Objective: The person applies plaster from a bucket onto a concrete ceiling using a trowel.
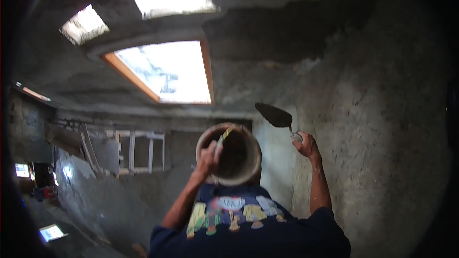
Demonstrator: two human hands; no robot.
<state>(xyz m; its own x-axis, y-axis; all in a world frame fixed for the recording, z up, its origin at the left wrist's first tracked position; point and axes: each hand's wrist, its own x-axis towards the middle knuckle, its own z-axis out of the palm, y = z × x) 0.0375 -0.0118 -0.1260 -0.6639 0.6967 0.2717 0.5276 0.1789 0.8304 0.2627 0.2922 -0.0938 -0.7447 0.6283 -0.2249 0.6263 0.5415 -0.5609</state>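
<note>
My right hand (306, 145) is closed round the handle of a trowel (276, 115), whose dark pointed blade is held out to the upper left, close to the rough wall. Below my chest-high view, a round bucket (256, 155) sits in front of my dark printed shirt, its inside dark. My left hand (209, 156) is closed at the bucket's left side, over the opening, on a slim tool with a yellow part (227, 133) that reaches to the far rim. What the bucket holds is too dark to tell.
A wood-framed window (208, 74) opens in the grey wall (363, 129), which has a darker damp patch (282, 31). Pale wooden frames (132, 150) and planks stand at left. A person in red (47, 192) is far off at the left edge.
</note>
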